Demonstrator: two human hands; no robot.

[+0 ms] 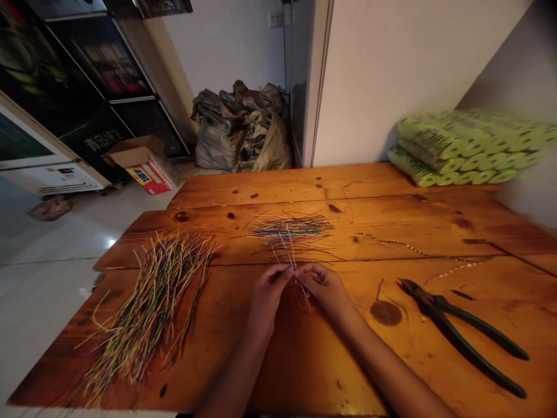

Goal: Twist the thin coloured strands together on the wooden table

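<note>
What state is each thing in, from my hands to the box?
Left hand, pinching pale strands
Right hand, pinching them too
Large strand bundle, loosely spread
Smaller strand pile, lying flat
Pliers, handles spread
Cardboard box, flap raised
Green rolls, stacked
Sacks, crumpled

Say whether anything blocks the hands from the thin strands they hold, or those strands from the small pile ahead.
Nothing visible: the left hand and right hand pinch the thin strands, whose far ends overlap the small pile in this view.
</note>
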